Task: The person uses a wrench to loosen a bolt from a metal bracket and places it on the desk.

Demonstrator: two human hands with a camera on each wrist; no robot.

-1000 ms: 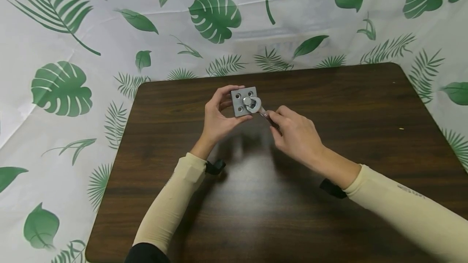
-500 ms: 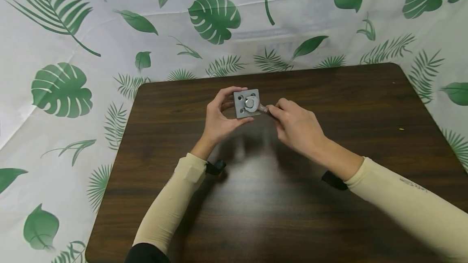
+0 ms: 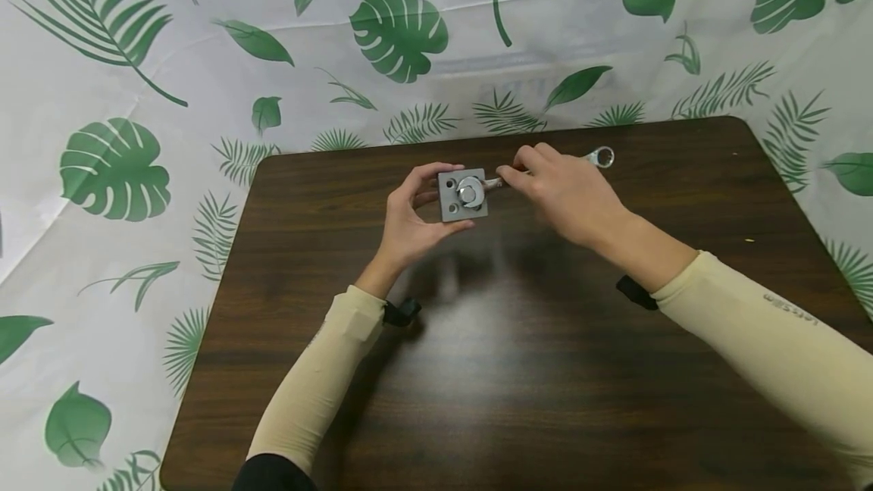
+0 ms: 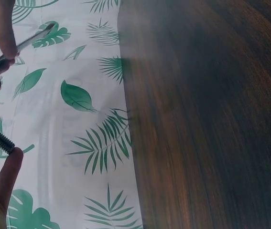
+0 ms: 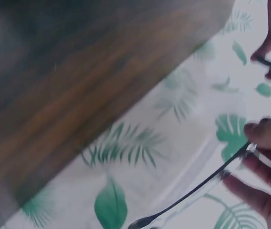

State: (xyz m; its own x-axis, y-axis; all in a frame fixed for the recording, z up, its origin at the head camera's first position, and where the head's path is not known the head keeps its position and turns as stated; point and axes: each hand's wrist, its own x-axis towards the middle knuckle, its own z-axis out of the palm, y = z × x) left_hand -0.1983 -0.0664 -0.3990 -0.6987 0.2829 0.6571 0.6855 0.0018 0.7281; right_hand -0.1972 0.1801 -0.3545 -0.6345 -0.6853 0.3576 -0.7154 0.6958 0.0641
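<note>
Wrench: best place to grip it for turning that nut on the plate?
Grip the wrench far out on its bare handle, near the ring end, coming from the right. Its other end sits on the nut, and the left hand already holds the plate there.

Desk (image 3: 518,370): dark brown wood grain. Cloth (image 3: 123,173) behind and around it: white, printed with green palm and monstera leaves. Plate (image 3: 463,195): matte grey. Wrench (image 3: 600,157): shiny silver. Sleeves (image 3: 320,377): pale cream, black cuffs.
</note>
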